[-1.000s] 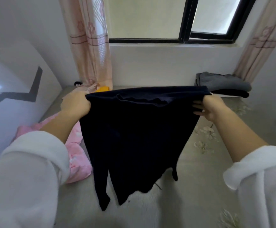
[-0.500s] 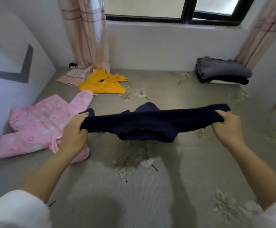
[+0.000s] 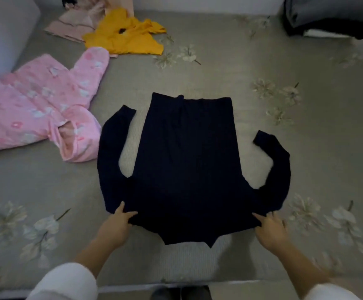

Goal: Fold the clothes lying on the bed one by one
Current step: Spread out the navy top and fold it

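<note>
The navy sweater lies flat at centre frame on the bed, its long axis running from bottom to top with the hem at the top; the left grip pinches the lower-left shoulder; the right grip touches the lower-right shoulder, too blurred to tell whether it is clamped; each sleeve lies directly above its own grip.

light: dim, even | blur: right hand, lower edges | dark top: detail lost
</note>
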